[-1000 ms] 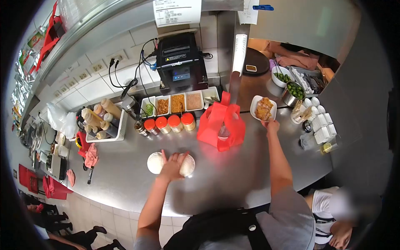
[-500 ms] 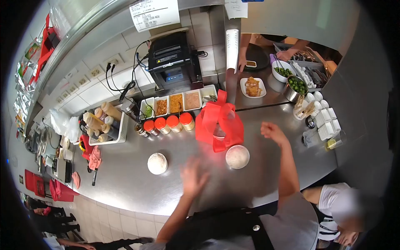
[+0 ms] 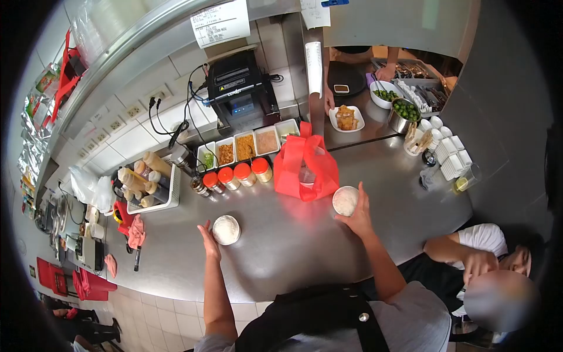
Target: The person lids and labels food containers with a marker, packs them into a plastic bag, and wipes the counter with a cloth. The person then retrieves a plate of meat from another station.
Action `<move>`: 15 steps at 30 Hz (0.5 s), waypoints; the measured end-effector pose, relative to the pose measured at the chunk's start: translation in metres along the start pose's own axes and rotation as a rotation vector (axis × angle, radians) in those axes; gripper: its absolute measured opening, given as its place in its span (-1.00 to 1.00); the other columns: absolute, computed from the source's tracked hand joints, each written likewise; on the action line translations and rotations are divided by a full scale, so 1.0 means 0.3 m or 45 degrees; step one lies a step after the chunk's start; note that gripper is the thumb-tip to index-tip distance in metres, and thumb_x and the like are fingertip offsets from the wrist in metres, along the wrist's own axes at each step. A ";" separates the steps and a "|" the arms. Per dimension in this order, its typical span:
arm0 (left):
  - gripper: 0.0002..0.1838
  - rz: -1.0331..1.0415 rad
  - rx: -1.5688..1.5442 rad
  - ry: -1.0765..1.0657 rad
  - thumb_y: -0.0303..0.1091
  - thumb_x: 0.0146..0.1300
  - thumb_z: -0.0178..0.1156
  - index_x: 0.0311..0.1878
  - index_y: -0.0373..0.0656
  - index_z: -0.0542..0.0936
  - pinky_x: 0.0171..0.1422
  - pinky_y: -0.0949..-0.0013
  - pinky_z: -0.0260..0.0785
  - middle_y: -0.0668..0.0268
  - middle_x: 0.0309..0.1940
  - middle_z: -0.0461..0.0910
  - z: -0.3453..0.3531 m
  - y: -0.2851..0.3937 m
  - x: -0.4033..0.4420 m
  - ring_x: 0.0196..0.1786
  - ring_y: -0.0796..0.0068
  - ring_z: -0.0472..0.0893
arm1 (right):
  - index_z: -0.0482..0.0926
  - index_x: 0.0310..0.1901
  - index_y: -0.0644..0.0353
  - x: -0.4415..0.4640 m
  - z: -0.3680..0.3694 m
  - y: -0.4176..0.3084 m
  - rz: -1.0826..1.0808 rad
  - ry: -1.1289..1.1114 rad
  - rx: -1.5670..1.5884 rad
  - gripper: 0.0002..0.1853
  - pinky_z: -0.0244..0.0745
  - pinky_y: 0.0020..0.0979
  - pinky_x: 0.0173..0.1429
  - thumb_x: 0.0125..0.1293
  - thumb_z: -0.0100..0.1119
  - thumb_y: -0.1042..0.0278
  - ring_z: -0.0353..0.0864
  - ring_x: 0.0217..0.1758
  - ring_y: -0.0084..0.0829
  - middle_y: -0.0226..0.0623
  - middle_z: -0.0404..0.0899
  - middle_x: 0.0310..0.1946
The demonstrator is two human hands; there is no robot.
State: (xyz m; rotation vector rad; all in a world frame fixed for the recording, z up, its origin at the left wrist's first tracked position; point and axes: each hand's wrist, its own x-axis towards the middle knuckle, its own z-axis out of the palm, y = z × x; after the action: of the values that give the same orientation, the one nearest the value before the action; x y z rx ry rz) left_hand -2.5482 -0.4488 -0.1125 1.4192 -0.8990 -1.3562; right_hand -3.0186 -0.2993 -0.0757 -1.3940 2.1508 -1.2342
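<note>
My right hand is wrapped round the side of a white round bowl of what looks like plain rice, thumb and fingers on opposite sides. A second such bowl sits upright on the steel counter at the left. Close against its left side is my left hand, fingers stretched out and not wrapped round it. Between the bowls and farther back stands a red carrier bag, handles up, with something partly visible inside.
Red-lidded jars and small topping trays line the back, below a black printer. A sauce-bottle basket stands left. At the pass, a co-worker's hand touches a plate of fried food. Another person is at right.
My right hand has come down from beside the bag and taken hold of the right bowl, which has shifted right and back. My left hand has moved left to the other bowl.
</note>
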 end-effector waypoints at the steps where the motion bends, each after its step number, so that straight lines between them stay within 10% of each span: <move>1: 0.03 -0.003 0.003 0.003 0.57 0.21 -0.42 0.46 -0.14 0.13 0.51 0.18 -0.09 0.04 0.39 0.22 0.005 0.007 -0.012 0.43 0.17 0.20 | -0.22 0.47 0.17 0.006 -0.003 -0.014 0.003 -0.004 0.001 0.40 0.11 -0.03 0.44 -0.37 0.63 0.27 0.07 0.41 0.10 0.10 0.08 0.35; 15: -0.01 -0.232 0.067 -0.352 0.52 0.24 -0.59 0.44 -0.10 0.17 0.46 -0.02 -0.01 0.17 0.41 0.22 0.366 -0.027 -0.438 0.46 0.12 0.16 | -0.15 0.48 0.05 0.524 -0.062 0.139 -0.088 0.489 -0.039 0.26 0.15 -0.01 0.36 -0.24 0.53 0.41 0.20 0.29 0.11 0.14 0.17 0.21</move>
State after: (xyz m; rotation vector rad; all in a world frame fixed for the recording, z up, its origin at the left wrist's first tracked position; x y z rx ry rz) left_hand -2.6728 -0.3373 -0.0748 1.4021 -1.0074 -1.7077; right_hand -3.1318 -0.4171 -0.0670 -1.3409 2.3907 -1.6136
